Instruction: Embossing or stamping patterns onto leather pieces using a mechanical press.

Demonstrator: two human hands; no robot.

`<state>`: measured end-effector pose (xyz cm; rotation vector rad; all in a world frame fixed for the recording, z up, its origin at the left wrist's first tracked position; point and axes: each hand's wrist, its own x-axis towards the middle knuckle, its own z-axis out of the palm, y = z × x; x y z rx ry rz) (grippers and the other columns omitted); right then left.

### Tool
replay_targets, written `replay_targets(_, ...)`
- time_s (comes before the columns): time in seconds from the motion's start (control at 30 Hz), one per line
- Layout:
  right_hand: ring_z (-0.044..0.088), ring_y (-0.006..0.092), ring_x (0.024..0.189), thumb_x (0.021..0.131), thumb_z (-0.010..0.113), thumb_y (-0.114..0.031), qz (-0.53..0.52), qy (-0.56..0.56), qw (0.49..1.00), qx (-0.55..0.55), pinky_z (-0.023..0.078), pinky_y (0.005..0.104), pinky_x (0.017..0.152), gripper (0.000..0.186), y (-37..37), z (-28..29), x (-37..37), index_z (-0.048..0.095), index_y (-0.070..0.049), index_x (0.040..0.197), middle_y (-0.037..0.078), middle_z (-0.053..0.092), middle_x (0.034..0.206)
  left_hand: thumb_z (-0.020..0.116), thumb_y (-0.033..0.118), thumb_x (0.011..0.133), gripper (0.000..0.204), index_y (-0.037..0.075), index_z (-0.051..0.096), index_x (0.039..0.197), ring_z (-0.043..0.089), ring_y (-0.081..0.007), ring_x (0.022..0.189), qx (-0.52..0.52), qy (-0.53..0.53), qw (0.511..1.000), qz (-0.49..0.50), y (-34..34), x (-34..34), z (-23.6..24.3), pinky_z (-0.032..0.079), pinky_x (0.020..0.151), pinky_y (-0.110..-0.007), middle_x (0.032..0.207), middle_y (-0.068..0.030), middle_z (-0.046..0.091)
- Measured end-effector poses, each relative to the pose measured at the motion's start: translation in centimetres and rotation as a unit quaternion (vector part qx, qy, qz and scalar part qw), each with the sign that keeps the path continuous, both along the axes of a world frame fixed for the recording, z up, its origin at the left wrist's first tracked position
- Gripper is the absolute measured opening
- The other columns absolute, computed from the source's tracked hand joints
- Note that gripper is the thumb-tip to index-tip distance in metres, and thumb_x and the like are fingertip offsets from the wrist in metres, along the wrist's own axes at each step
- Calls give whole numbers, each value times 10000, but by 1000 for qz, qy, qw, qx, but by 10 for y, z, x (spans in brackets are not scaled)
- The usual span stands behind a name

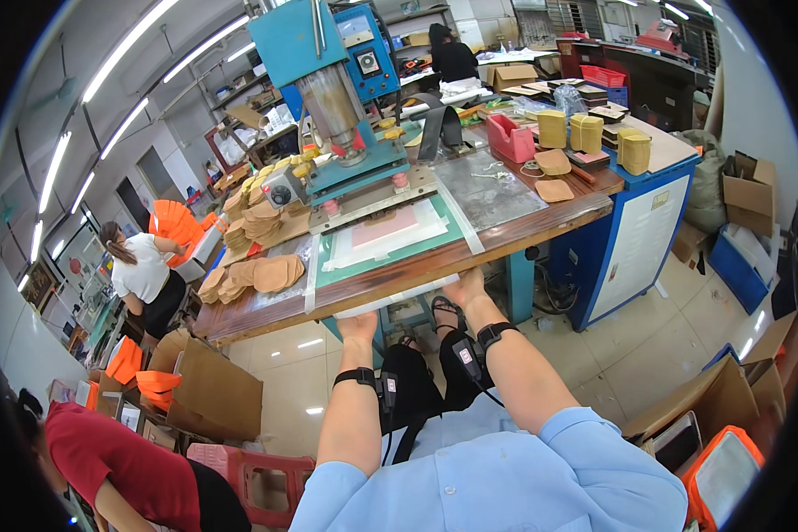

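Both hands reach to the front edge of the wooden workbench (541,232), at the two ends of a long white strip (408,295) that shows just below it. My left hand (357,326) is at the strip's left end, my right hand (466,288) at its right end. The fingers of both are hidden, so their grip does not show. Above them stands a blue-green press (355,182) with a dial box (285,189). In front of the press, a pink sheet (386,226) lies on white sheets (423,222) over a green mat (452,232).
Tan leather-like pieces (275,273) pile up left on the bench. Yellow stacks (585,133) and a pink tape dispenser (510,139) stand right, beside a blue-and-white cabinet (634,244). A red stool (257,474), cardboard boxes (208,386) and people in red (106,443) and white (146,266) tops are left.
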<state>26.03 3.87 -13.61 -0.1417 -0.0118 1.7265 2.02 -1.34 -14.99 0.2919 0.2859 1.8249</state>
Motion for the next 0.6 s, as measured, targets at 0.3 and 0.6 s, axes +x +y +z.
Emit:
replay_targets(0.3, 468, 259, 1184, 967, 327, -341, 9, 31, 999, 23, 376, 440, 1007, 425, 5, -7, -2, 439, -75, 1279, 85, 469, 1306, 279, 322, 976, 443, 70, 444, 1300, 427, -287, 1251, -4, -24, 1000, -6, 1, -4, -1, 345, 1045, -466, 1343, -101, 467)
replay_targets(0.6, 457, 260, 1194, 971, 313, -317, 6, 11, 1000, 17, 372, 436, 1014, 424, 0, -1, -1, 424, -63, 1291, 95, 458, 1312, 274, 340, 974, 455, 78, 439, 1308, 419, -287, 1258, -21, -17, 1000, 6, -6, 3, 8, 342, 1044, -478, 1349, -99, 462)
